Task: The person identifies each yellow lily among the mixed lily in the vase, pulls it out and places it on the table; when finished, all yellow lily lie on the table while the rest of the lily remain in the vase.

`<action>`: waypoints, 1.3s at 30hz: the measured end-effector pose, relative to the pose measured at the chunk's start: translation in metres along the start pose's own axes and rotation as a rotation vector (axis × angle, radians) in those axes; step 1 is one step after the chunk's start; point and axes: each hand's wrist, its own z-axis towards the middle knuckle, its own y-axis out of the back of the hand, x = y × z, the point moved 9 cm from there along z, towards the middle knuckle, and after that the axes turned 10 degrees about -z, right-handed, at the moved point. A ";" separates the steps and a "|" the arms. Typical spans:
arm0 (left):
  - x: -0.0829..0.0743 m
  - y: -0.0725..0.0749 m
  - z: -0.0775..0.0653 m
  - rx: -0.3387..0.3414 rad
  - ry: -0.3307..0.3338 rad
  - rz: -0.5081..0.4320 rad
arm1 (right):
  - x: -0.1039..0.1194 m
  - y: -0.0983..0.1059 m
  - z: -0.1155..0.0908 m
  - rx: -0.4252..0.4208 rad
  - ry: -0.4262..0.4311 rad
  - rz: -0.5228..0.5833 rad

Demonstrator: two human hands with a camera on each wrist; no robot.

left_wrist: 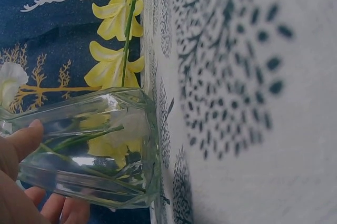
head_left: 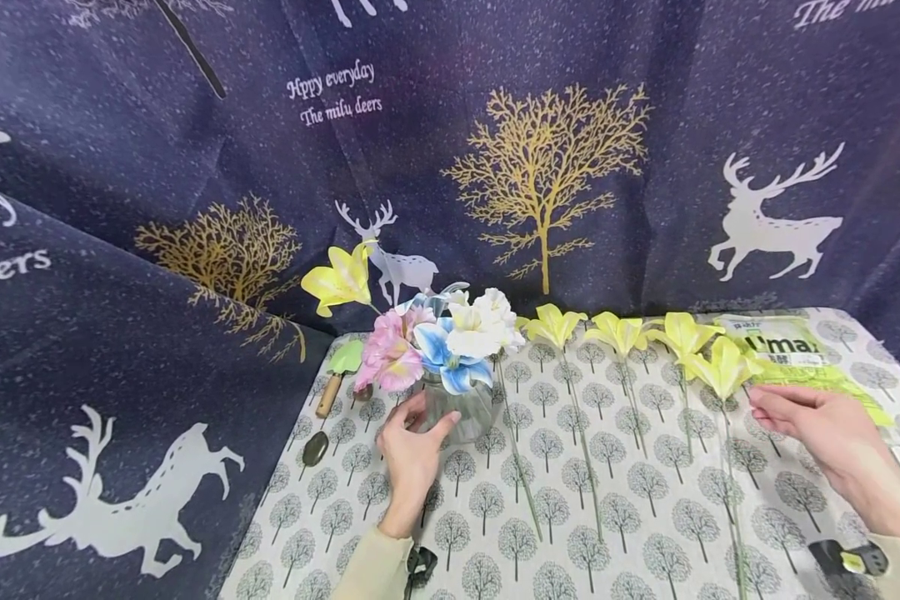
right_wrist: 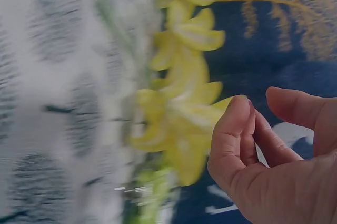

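My left hand grips a clear glass vase by its side, thumb in front and fingers around the far side. Artificial flowers fill it: a pink flower, a blue-and-white lily, white blooms and a tall yellow lily leaning left. Stem ends show through the glass in the left wrist view. At the right, my right hand hovers beside the nearest loose yellow lily. Its fingers are loosely bent, with a gap before the thumb and nothing between them.
Several more yellow lilies lie in a row, long stems toward me. Behind the right hand lies a green-and-white plastic package. Left of the vase are a wooden-handled tool with a green blade and a dark oval-ended tool.
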 end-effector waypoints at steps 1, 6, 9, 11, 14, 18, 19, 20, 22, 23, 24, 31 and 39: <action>0.000 0.000 0.000 0.001 0.004 -0.003 | 0.008 0.001 -0.002 -0.014 0.022 0.000; 0.002 -0.001 0.001 0.003 0.024 -0.019 | 0.043 0.001 -0.014 -0.062 0.085 -0.013; 0.003 -0.001 0.001 0.002 0.033 -0.017 | 0.066 -0.004 -0.019 -0.093 0.114 -0.117; 0.004 -0.001 0.000 0.003 0.037 -0.016 | 0.082 -0.011 -0.024 -0.114 0.134 -0.196; 0.004 -0.001 0.000 0.005 0.035 -0.017 | 0.111 -0.025 -0.029 -0.141 0.198 -0.261; 0.004 -0.001 0.000 0.009 0.024 -0.013 | 0.150 -0.051 -0.036 -0.166 0.267 -0.327; 0.004 -0.001 0.001 0.011 0.023 -0.014 | 0.159 -0.058 -0.037 -0.166 0.282 -0.339; 0.004 -0.001 0.001 0.012 0.023 -0.016 | 0.168 -0.065 -0.038 -0.163 0.301 -0.354; 0.004 -0.002 0.002 0.017 0.024 -0.027 | 0.186 -0.080 -0.038 -0.153 0.335 -0.374; 0.004 -0.002 0.002 0.019 0.025 -0.033 | 0.195 -0.088 -0.039 -0.147 0.351 -0.392; 0.004 -0.002 0.002 0.020 0.026 -0.040 | 0.203 -0.096 -0.039 -0.143 0.370 -0.414; 0.001 0.000 0.003 0.018 0.021 -0.047 | 0.257 -0.151 -0.041 -0.072 0.471 -0.413; 0.001 0.000 0.002 0.020 0.000 -0.048 | 0.293 -0.230 -0.017 0.047 0.569 -0.378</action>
